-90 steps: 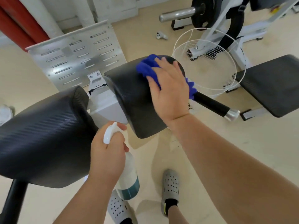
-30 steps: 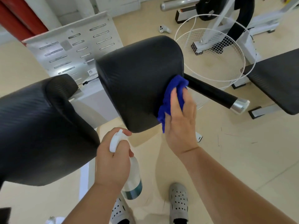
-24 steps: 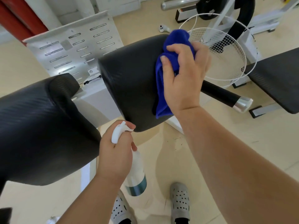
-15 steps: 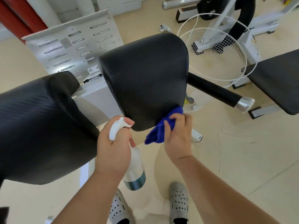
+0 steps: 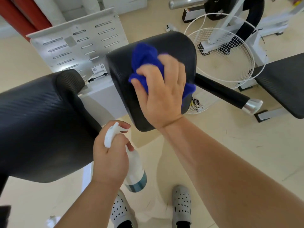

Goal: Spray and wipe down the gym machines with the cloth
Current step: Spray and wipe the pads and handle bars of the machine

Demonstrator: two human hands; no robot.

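While the left hand (image 5: 109, 159) at 6 o'clock stays out of the stroke, curled around the neck of the spray bottle (image 5: 133, 170) with a finger by the trigger, the wiping falls to the other hand. Just beyond, toward 12 o'clock, the right hand (image 5: 162, 94) presses a bunched blue cloth (image 5: 146, 62) flat against the face of the black pad (image 5: 179, 46), fingers spread over it, gripping the cloth. To wipe well, the person should probably keep the palm broad on the cloth, overlap passes across the curved top and down the sides, and refold when a face is soiled. At 9 o'clock the larger pad (image 5: 41, 125) looks untouched. Farther out, at 2 o'clock, the handle bar (image 5: 223, 92) likely needs a pass too.
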